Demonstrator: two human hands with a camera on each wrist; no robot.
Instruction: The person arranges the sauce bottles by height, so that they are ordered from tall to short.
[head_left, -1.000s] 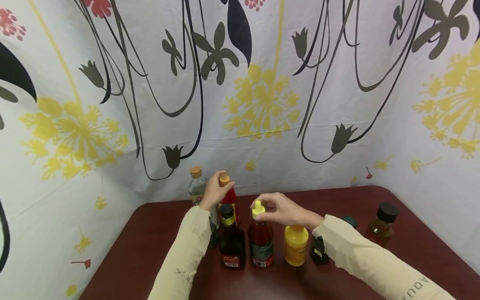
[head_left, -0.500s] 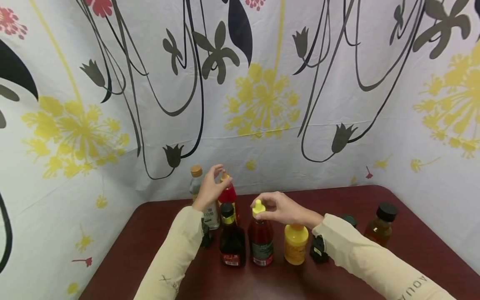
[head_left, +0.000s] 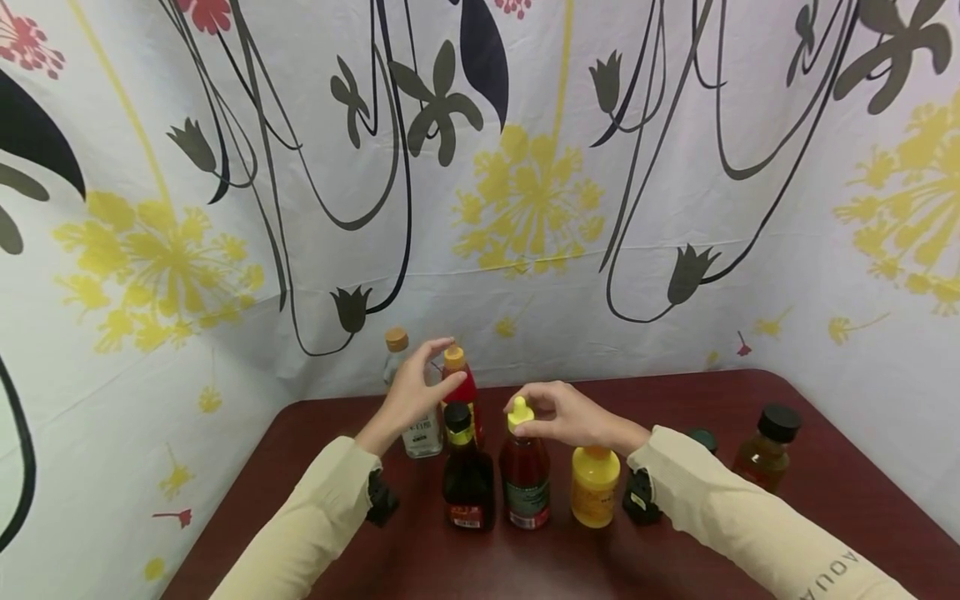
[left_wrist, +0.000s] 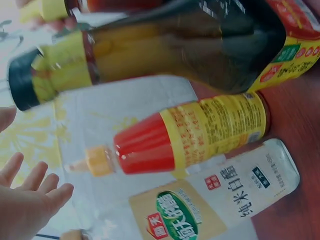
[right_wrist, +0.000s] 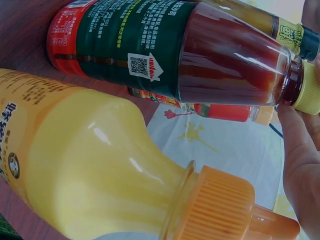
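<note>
My right hand [head_left: 573, 417] pinches the yellow nozzle cap [head_left: 521, 414] of a red-brown sauce bottle [head_left: 525, 475], which stands upright on the table. My left hand [head_left: 408, 392] holds nothing; its fingers are spread, just left of the orange cap of a red squeeze bottle [head_left: 462, 390]. In the left wrist view this hand's fingers [left_wrist: 37, 182] are apart from that bottle's nozzle [left_wrist: 77, 166]. Behind the left hand stands a clear white vinegar bottle [head_left: 423, 437], partly covered. A dark sauce bottle [head_left: 468, 483] with a black cap stands between the two hands, in front of the red bottle.
Right of the sauce bottle stands a yellow squeeze bottle [head_left: 595, 492] with an orange cap. Farther right is a black-capped bottle [head_left: 767, 450], and a green lid [head_left: 702, 439] shows behind the right sleeve. Patterned cloth [head_left: 525, 317] hangs behind the dark red table [head_left: 322, 450].
My left hand has let go of the red squeeze bottle's cap, opened its fingers and drawn back to the left. My right hand stays on the yellow cap.
</note>
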